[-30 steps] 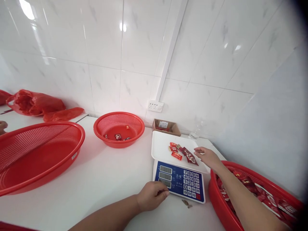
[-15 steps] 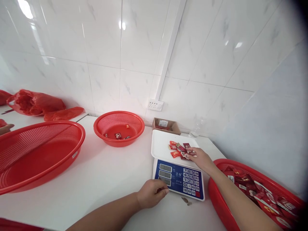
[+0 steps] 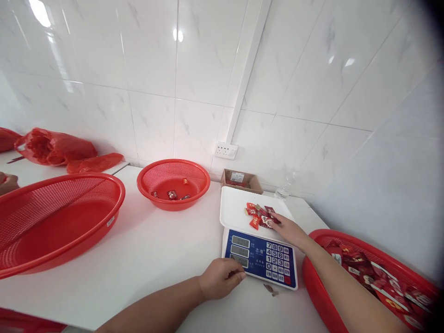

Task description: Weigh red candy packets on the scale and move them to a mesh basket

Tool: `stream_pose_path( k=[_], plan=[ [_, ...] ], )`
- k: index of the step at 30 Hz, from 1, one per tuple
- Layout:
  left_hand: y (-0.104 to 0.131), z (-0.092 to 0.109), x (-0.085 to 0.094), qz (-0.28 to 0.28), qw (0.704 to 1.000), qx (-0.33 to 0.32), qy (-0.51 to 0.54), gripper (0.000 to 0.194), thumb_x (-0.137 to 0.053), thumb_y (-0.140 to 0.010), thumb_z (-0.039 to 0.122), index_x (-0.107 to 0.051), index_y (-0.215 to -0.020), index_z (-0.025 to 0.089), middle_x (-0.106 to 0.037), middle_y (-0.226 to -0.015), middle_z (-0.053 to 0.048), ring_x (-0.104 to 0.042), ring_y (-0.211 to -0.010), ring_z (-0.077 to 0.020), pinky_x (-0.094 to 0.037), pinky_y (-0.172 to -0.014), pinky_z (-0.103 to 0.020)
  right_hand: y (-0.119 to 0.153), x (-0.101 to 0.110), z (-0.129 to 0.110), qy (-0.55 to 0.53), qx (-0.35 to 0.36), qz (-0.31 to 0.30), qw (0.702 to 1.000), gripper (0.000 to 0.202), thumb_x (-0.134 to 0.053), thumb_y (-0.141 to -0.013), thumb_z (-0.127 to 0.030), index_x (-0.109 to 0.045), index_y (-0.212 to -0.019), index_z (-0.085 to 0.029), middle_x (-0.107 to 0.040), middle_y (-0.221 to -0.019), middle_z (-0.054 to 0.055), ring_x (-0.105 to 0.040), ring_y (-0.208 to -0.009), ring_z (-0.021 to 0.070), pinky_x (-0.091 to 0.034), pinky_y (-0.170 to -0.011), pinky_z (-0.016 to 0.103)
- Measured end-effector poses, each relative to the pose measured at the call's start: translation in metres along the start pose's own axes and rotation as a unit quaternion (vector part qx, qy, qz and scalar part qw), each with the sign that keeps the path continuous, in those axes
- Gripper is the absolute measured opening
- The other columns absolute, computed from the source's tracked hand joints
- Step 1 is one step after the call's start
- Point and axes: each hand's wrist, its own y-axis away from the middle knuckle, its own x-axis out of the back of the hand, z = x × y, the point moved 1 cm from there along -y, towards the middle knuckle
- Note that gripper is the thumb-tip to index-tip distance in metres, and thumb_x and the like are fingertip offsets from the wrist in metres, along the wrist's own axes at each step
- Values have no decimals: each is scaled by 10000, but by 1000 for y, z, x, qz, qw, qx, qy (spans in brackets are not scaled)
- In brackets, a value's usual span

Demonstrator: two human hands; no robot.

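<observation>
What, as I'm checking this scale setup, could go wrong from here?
The right hand is touching packets on the scale, so its pressure might skew the reading. The left hand is at the scale's front edge, overlapping the lower display in this view; it could bump the scale or hide a figure. The right forearm crosses over the right basket and could catch its rim.

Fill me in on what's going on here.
A person's right hand touches a dark red packet among several smaller ones on the pan of a digital scale; whether it grips is unclear. The loosely curled left hand is at the scale's near-left corner. A packet-filled red basket stands at right; a second red basket farther back holds a few pieces.
</observation>
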Motion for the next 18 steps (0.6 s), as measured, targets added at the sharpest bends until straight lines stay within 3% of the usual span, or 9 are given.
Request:
stream_pose_path(
  k=[4,7,9,13,18],
  plan=[
    [0,0,0,6,1000,-8,-3,237,-428,-890,289,-631,-857,170,-634,-793,-20,-562,-683,-115,-428,-616,-178,4,2,1,14,19,-5,1000,530,-396,-825,-401,-441,-1289,-148,-418,-1380,103,-386,-1259,218,-289,-1045,336],
    [1,1,2,4,1000,-9,-12,232,-433,-886,282,-635,-870,168,-641,-799,-24,-571,-687,-114,-439,-623,-178,10,14,12,41,23,30,998,541,-424,-802,-394,-445,-1276,-134,-400,-1389,121,-338,-1288,216,-242,-1073,339],
    [1,3,2,-4,1000,-19,-20,219,-451,-876,281,-638,-885,167,-647,-801,-27,-577,-683,-115,-449,-627,-179,17,26,26,48,2,49,998,521,-425,-800,-389,-466,-1253,-135,-411,-1380,124,-349,-1281,225,-254,-1068,335],
    [3,8,2,-33,997,-57,-32,212,-489,-854,309,-644,-898,170,-657,-787,-30,-588,-665,-115,-465,-629,-182,31,44,64,67,-103,25,992,495,-329,-849,-401,-467,-1256,-156,-495,-1308,130,-478,-1176,245,-350,-993,319],
    [6,9,0,-59,992,-105,-43,253,-502,-844,357,-639,-927,161,-670,-799,-44,-606,-664,-124,-474,-636,-193,34,36,111,107,-58,70,990,481,-287,-855,-253,-448,-1283,-104,-374,-1398,164,-291,-1314,205,-226,-1070,294]
  ],
)
